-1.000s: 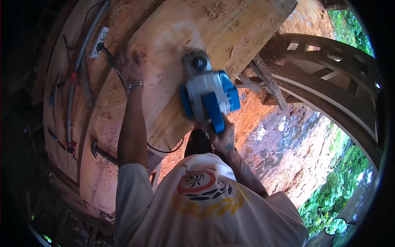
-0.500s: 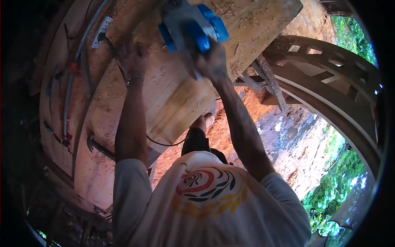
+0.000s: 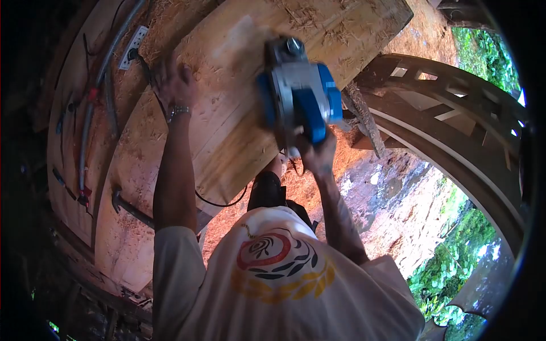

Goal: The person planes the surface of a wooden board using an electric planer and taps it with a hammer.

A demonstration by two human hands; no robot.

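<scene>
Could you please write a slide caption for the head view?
Right hand grips a blue power tool over a shaving-strewn wooden board, left hand spread nearby.

Electric hand planer (image 3: 304,94): we note it drawn back toward the torso (image 3: 284,273) since half a second ago. Right hand (image 3: 316,152): likewise, now past the near edge of the plank (image 3: 233,116).
</scene>
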